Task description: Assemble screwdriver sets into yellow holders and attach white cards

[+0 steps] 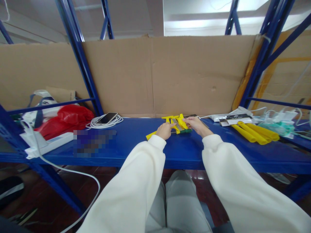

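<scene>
My left hand (164,130) is closed on the left side of a yellow plastic piece with a grey strip across its middle (180,122). At the right end of that piece, the fingers of my right hand (196,124) are pinched against it. A green-handled tool, which looks like a screwdriver (186,131), lies on the shelf just below the piece, its thin shaft pointing toward my left hand. From under my left hand a yellow tip (150,135) sticks out; I cannot tell whether it belongs to the same piece. A small dark object (191,116) lies behind my right hand.
Several yellow tubes (255,133) lie at the right of the blue shelf (136,139), beside black-and-white packaging (236,118). Leftward are a phone (108,118) on a coiled white cable (116,120), a red bag (73,118) and a white power strip (58,140). Cardboard (121,77) stands behind.
</scene>
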Motion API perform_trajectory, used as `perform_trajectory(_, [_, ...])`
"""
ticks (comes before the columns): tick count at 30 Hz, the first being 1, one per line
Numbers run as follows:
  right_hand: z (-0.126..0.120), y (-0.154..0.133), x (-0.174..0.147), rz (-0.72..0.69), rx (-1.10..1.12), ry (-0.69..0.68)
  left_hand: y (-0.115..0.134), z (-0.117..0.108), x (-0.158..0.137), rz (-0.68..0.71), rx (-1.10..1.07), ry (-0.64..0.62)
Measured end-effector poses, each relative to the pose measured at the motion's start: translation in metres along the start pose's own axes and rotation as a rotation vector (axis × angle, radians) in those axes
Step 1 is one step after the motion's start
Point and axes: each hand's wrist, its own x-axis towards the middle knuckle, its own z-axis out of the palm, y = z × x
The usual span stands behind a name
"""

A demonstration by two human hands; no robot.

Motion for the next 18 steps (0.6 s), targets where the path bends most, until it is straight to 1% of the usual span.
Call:
perform_trajectory(5, [0.001, -0.001, -0.001, -0.008, -0.048, -0.007, 0.001, 0.000, 0.000, -0.007, -0.022, 0.000])
perform_trajectory(10, [0.009, -0.005, -0.006, -0.011, -0.075, -0.046, 0.002, 0.001, 0.001, -0.028, -0.056, 0.012])
perform_trajectory(14, [0.015, -0.006, -0.008, -0.016, -0.117, -0.057, 0.005, -0.001, 0.001, -0.053, -0.069, -0.019])
perform_trajectory(18, [0.017, -0.006, -0.008, -0.037, -0.151, -0.035, 0.008, -0.004, -0.001, -0.059, -0.072, -0.037])
